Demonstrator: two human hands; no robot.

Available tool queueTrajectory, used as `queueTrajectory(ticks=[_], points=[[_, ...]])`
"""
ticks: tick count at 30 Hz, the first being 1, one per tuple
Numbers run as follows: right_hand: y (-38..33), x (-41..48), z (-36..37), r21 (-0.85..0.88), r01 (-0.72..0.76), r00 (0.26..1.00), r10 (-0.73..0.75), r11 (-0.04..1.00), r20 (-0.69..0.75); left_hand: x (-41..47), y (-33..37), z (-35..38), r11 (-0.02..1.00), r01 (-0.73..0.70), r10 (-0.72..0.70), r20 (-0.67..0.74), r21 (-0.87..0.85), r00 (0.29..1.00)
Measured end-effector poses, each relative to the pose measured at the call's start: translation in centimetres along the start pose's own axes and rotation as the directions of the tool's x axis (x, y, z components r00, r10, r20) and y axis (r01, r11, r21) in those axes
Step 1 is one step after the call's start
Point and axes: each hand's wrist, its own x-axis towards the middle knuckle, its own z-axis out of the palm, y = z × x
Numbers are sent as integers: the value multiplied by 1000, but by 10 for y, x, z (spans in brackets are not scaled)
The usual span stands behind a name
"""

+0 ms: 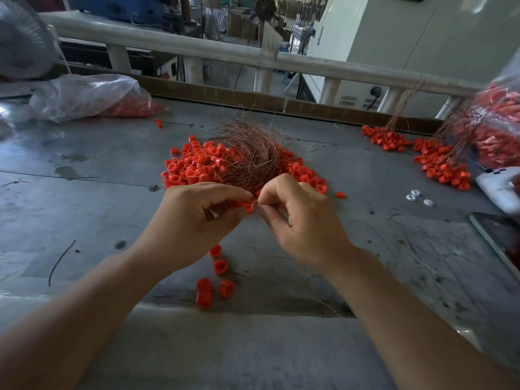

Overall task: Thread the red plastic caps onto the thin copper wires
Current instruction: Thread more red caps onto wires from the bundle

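Observation:
A heap of red plastic caps (pixel 197 167) lies on the grey table (pixel 84 198), with a tangled bundle of thin copper wires (pixel 247 153) on top of it. Just in front of the heap, my left hand (pixel 197 218) pinches a red cap (pixel 248 207) between thumb and fingertips. My right hand (pixel 301 218) pinches a thin copper wire right beside that cap, fingertip to fingertip with the left. Several loose caps (pixel 216 277) lie on the table below my wrists.
Caps strung on wires (pixel 439 161) lie at the right, beside a plastic bag of strung caps (pixel 498 128). Another bag with caps (pixel 92 97) sits at the far left. A phone (pixel 498 237), a white device (pixel 501 190) and small white parts (pixel 416 195) are at the right edge.

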Motion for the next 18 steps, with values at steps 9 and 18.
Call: queueTrajectory(ticks=[9,18], points=[[-5,-3,-2,45,-24,998,21,999,61,-1,4,-3,996,30,-23,83,-83,996],[3,0,-12,17,-105,994,105,994,-18,3,-2,-1,908,257,-259,38,-331,965]])
